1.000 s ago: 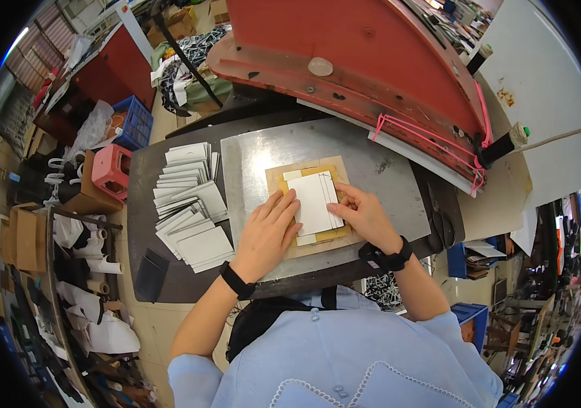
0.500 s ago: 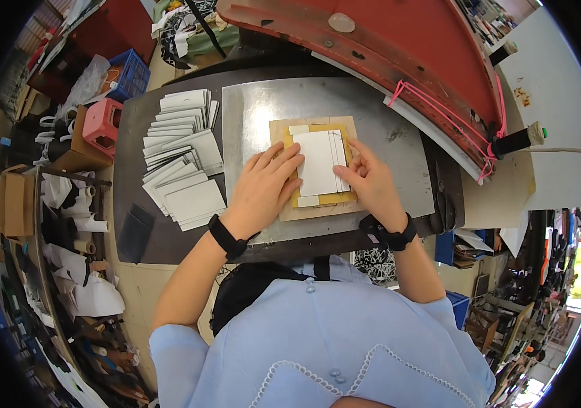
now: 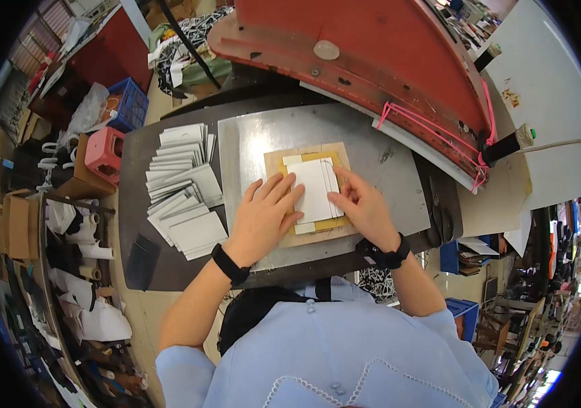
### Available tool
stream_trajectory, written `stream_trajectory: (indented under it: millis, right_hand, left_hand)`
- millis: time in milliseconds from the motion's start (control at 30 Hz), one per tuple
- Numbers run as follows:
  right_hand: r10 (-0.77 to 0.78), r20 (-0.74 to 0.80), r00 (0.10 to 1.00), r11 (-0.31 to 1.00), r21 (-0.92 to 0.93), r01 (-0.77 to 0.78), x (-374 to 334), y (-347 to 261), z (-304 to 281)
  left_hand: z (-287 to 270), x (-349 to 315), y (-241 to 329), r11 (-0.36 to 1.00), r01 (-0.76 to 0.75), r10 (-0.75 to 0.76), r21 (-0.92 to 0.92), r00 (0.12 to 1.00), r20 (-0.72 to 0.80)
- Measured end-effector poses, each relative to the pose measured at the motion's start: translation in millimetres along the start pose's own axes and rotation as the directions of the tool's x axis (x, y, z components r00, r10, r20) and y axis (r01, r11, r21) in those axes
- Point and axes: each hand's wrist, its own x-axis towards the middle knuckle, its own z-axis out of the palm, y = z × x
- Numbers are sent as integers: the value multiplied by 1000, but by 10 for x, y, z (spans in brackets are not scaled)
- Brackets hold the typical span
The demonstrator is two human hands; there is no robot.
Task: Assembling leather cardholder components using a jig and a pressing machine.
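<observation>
A white rectangular sheet (image 3: 312, 194) with thin dark lines along its right side lies on a yellow-edged cutting die (image 3: 336, 154) on a beige board (image 3: 271, 160). My left hand (image 3: 260, 216) lies flat at the sheet's left edge, fingers spread. At the right edge, my right hand (image 3: 370, 212) touches the sheet with thumb and forefinger, held apart from each other. Beneath the board is a grey metal plate (image 3: 239, 139). Fanned piles of white panels (image 3: 198, 232) sit to the left on the dark table.
A red machine arm (image 3: 365, 61) with pink cord (image 3: 433, 141) tied to it overhangs the far right. Black pieces (image 3: 144, 262) lie at the table's left front corner. Scissors (image 3: 442, 221) rest at the right. A pink stool (image 3: 105, 156) and a blue crate (image 3: 129, 105) stand beyond the left edge.
The view has tilted, so the table and board sit lower in the picture. Both hands stay at the sheet's edges, with little change in their grip.
</observation>
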Motion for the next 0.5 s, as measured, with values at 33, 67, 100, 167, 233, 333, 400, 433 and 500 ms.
stream_trajectory:
  millis: [33, 67, 100, 167, 233, 333, 400, 433, 500]
  right_hand:
    - [-12, 13, 1000, 1000, -7, 12, 4, 8, -2]
    - [-27, 18, 999, 1000, -6, 27, 17, 11, -6]
    - [-39, 25, 999, 999, -5, 39, 13, 15, -8]
    - [-84, 37, 996, 995, -42, 85, 28, 17, -19]
    - [-144, 54, 988, 983, -111, 149, 46, 35, -26]
    - [-177, 42, 983, 971, -158, 181, 43, 50, -27]
    - [-73, 53, 996, 991, -106, 78, 23, -65, -42]
    - [-22, 62, 998, 997, -78, 27, 14, -105, -50]
    - [-197, 46, 979, 964, -170, 202, 17, 6, -23]
  left_hand:
    - [-17, -2, -2, 1000, -10, 10, 19, 1000, 11]
    - [-34, 19, -10, 999, -20, 20, 38, 1000, 21]
    - [-57, 43, 1, 997, -37, 36, 61, 999, 18]
    - [57, 88, -24, 997, -71, 71, 4, 997, -15]
    - [96, 115, -15, 997, -71, 70, -42, 997, -11]
    - [67, 155, 35, 996, -57, 59, -65, 998, 36]
    - [36, 158, 26, 995, -86, 88, -41, 995, 46]
    - [21, 166, 33, 995, -88, 89, -40, 995, 47]
    - [-5, 190, 49, 995, -91, 93, -36, 995, 48]
